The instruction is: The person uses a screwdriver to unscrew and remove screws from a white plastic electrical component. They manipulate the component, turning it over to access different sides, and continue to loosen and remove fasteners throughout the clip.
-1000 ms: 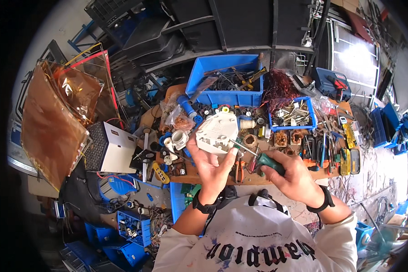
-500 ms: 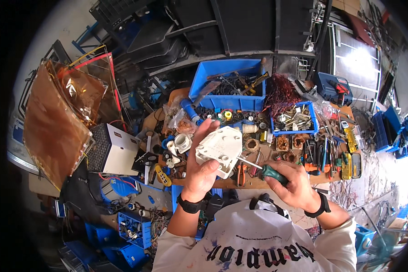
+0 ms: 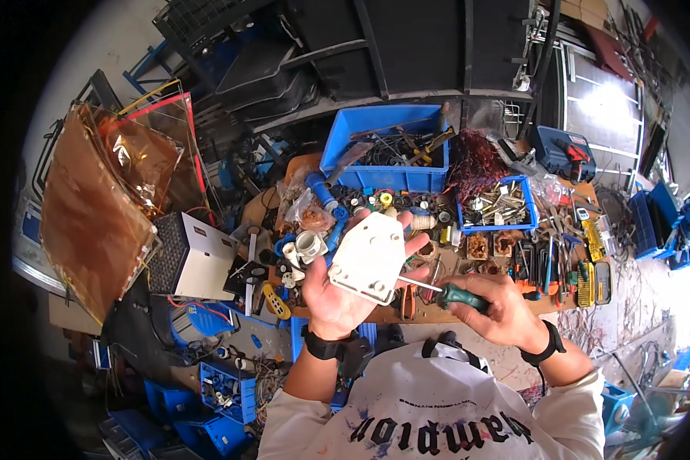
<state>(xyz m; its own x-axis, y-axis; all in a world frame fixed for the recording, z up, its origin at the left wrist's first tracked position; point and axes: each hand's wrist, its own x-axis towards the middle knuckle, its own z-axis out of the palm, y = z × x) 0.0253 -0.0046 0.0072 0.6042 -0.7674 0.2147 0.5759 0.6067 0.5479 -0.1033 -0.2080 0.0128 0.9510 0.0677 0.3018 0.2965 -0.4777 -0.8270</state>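
On the palm of my left hand lies a flat, angular white plastic housing with small round holes near its corners. The fingers of that hand are spread behind it, their tips showing past its right edge. My right hand is closed round the green handle of a screwdriver. Its metal shaft points left, and the tip meets the housing's lower right edge; whether it sits in a screw there I cannot tell. Both hands are held above the front edge of the cluttered workbench.
A large blue bin of tools stands at the back, with a smaller blue tray of metal parts to its right. Orange-handled pliers lie under the screwdriver shaft. A yellow tool is at the left. Brown panels lean far left.
The left fingers have opened out from gripping the housing, which now lies flatter on the palm. The screwdriver stays at its right edge, with the right hand hardly moved.
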